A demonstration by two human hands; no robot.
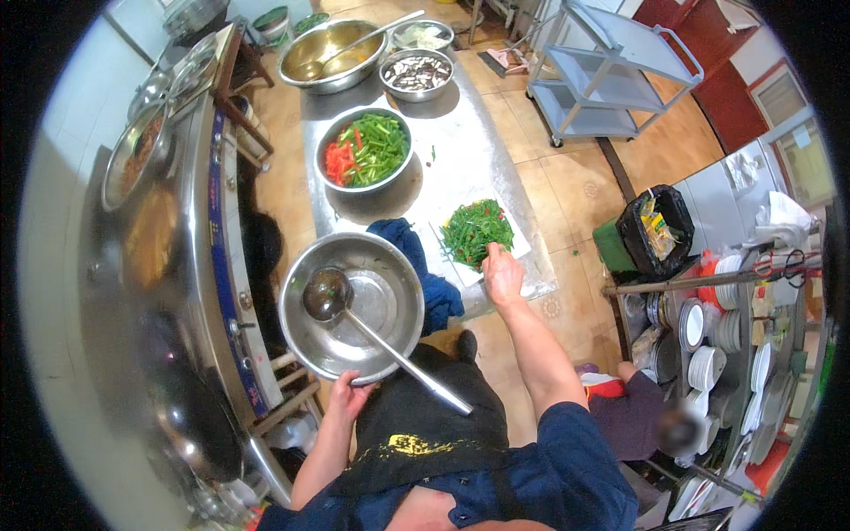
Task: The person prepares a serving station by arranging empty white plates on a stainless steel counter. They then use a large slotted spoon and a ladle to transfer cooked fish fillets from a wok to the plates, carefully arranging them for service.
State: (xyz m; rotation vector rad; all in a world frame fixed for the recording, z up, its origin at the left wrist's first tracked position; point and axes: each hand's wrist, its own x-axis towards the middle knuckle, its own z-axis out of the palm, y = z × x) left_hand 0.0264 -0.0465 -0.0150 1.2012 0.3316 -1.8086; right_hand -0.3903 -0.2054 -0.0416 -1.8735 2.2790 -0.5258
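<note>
My left hand [352, 393] grips the near rim of a large steel bowl [392, 332]. A steel ladle [412, 368] lies in that bowl, its long handle sticking out over the rim towards my apron. At the right side of the metal table [465, 159], my right hand [503, 272] touches the near edge of a heap of chopped greens with red bits [475, 229] on a white rectangular plate [522, 247]; its fingertips are drawn together, and whether they pinch anything is not clear. A dark blue cloth [438, 299] lies beside the steel bowl.
A bowl of cut green and red vegetables [372, 149] and several other steel bowls stand farther back. A stove counter [199, 265] runs along the left. On the right are a grey trolley [597, 79], a lined bin [654, 232], shelves of dishes [707, 368] and another person [627, 418].
</note>
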